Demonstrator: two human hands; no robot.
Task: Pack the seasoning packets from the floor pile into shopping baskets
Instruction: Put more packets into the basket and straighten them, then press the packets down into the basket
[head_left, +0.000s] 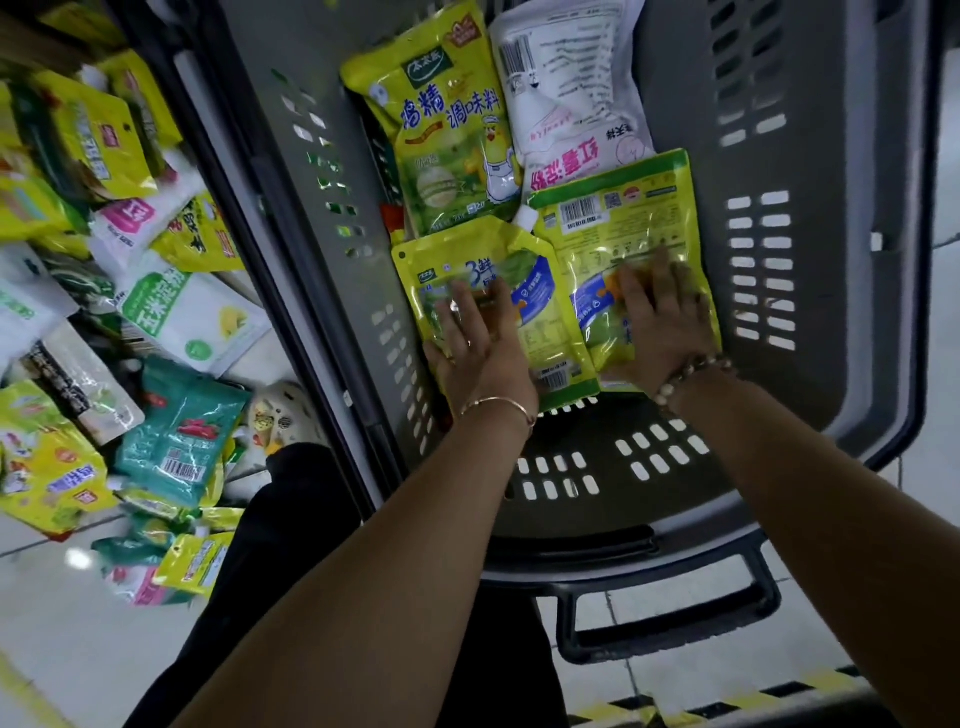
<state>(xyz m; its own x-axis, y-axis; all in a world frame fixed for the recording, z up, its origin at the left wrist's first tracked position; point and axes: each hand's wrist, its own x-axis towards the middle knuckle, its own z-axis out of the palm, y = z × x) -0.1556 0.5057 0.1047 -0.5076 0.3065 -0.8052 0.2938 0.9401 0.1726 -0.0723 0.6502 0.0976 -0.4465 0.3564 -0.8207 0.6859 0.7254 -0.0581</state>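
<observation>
Tiled floor (62, 649), frame centre: grey slotted plastic basket (831, 156). I log left hand (478, 348), right hand (662, 322), fingers (460, 317) released, pressing glossy yellow pouches (613, 234); slick overlap may slide.

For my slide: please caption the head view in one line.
Left hand and right hand rest on two yellow plastic seasoning packets in a grey plastic shopping basket.

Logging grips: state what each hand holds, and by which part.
Nothing gripped. Left hand presses flat on the lower half of the spouted packet; right hand on the barcode-up packet.
</observation>
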